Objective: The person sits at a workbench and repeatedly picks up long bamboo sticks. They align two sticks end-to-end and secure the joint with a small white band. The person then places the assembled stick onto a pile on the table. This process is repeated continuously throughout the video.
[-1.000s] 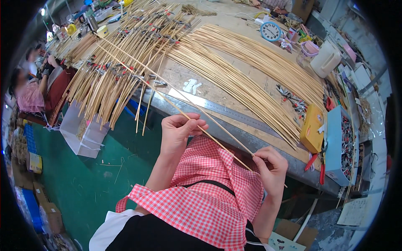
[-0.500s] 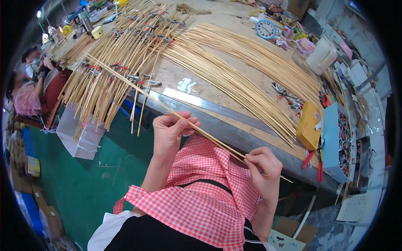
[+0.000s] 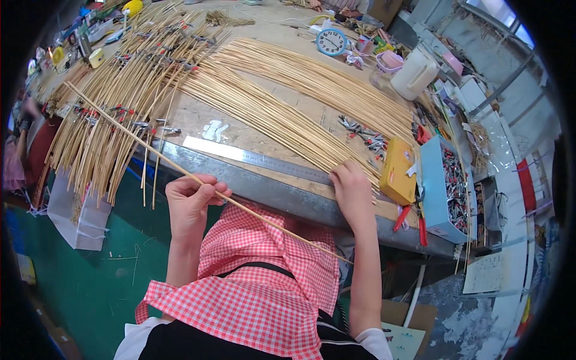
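Between the thumb and fingers of my left hand (image 3: 191, 207) is a long, thin, straw-coloured stick (image 3: 144, 145). It slants from above the clipped bundles at upper left, across my red checked apron, to a low end beside my right forearm. My right hand (image 3: 354, 193) reaches over the table edge, its fingers bent down together at the near row of loose sticks (image 3: 264, 108), beside the right end of a metal ruler (image 3: 240, 155). What its fingertips hold, if anything, is hidden.
Stick bundles with metal clips (image 3: 99, 144) overhang the table at left. Another row of sticks (image 3: 336, 90) lies farther back. A yellow box (image 3: 397, 171), a blue box of clips (image 3: 441, 186) and red-handled pliers (image 3: 422, 228) are at right. A clock (image 3: 330, 42) stands behind.
My right hand has left the lower part of the stick and moved up onto the loose sticks at the table edge. My left hand still holds the stick. The view has shifted rightward.
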